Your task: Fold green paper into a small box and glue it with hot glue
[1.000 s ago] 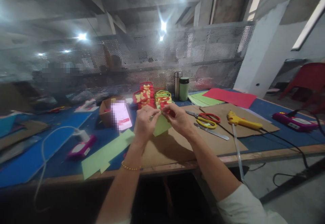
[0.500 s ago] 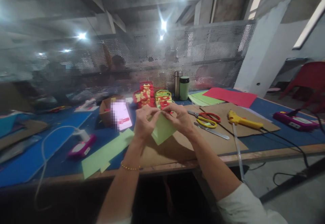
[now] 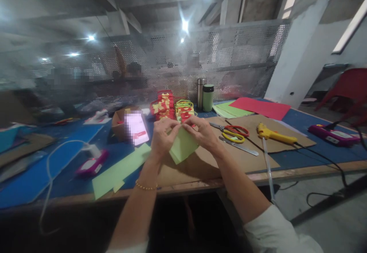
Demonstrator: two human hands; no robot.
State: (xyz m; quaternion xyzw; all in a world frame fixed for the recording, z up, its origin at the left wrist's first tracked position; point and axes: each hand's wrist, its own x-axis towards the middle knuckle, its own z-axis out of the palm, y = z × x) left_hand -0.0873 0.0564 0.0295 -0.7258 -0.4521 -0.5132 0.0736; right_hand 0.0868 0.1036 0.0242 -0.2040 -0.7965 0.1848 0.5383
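A folded piece of light green paper [image 3: 183,146] hangs between my two hands, above a sheet of brown cardboard [image 3: 200,172]. My left hand [image 3: 163,136] pinches its upper edge with thumb and forefinger. From the other side my right hand [image 3: 202,132] pinches the same edge, and the fingertips of both hands nearly meet there. The fingers cover the top of the paper. Beyond my hands stand a pile of red and yellow paper pieces [image 3: 163,105] and a pile of green and red ones [image 3: 184,111].
Right of my hands lie scissors [image 3: 233,133], a metal blade [image 3: 242,148] and a yellow glue gun [image 3: 276,135] with a cord. A phone [image 3: 137,128] leans on a cardboard box [image 3: 117,124]. A green strip [image 3: 117,172], a purple power socket [image 3: 91,165] and flasks [image 3: 208,98] are around.
My hands stay almost in place, still pinching the green paper, whose lower part has swung very slightly left. The whole view has shifted a little.
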